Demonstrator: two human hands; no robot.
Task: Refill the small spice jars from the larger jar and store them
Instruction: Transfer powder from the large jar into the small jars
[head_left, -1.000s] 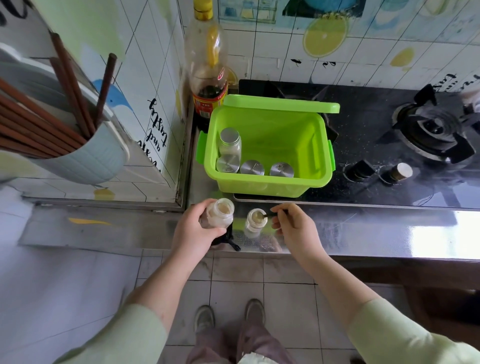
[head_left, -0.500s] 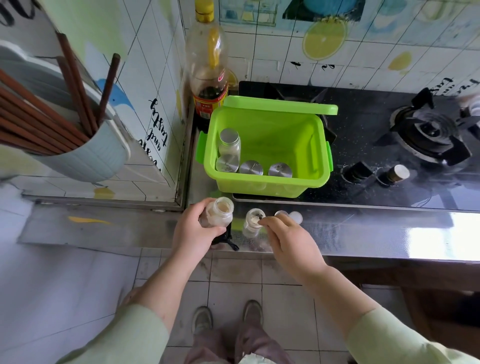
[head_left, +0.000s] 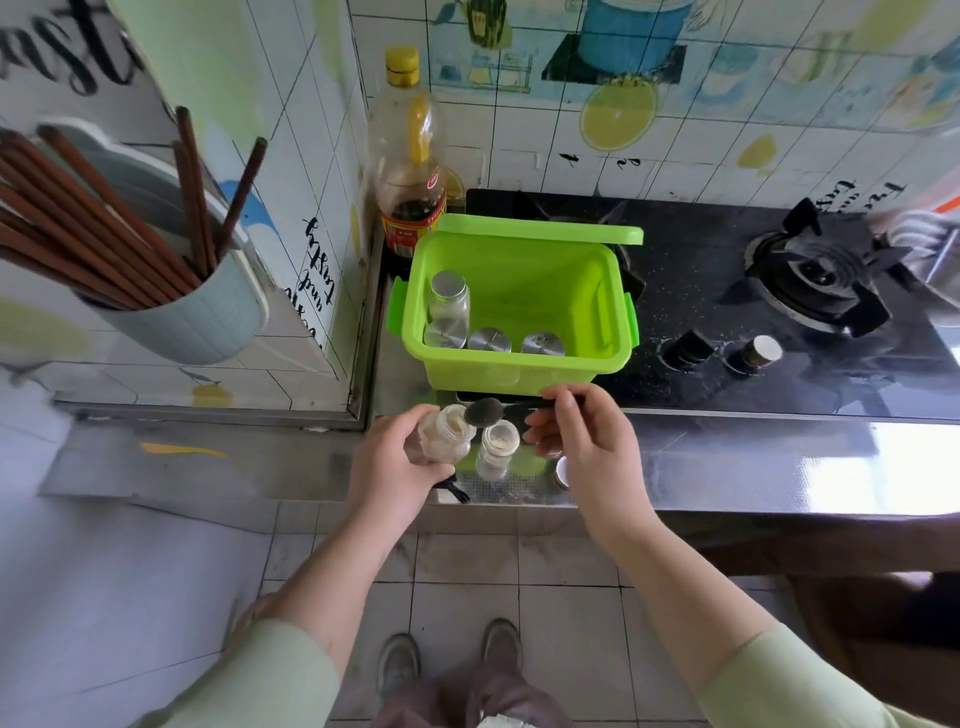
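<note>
Small open glass spice jar (head_left: 498, 449) awaits filling on the table. Left hand (head_left: 395, 467) grips the larger clear jar (head_left: 447, 439), and right hand (head_left: 587, 441) pinches a dark spoon (head_left: 480, 410) above it. Four metal-capped jars (head_left: 488, 340) sit in the green plastic bin (head_left: 519, 366) — capping and storing remain.

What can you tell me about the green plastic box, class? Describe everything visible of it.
The green box is bright, glossy plastic, rectangular with rounded corners and a clip on each side. It stands upright and open on the front-left part of the black stove. Its lid rests along the back rim. Inside stand four metal-capped jars, along the left and front walls. A bottle stands just behind its left corner.
</note>
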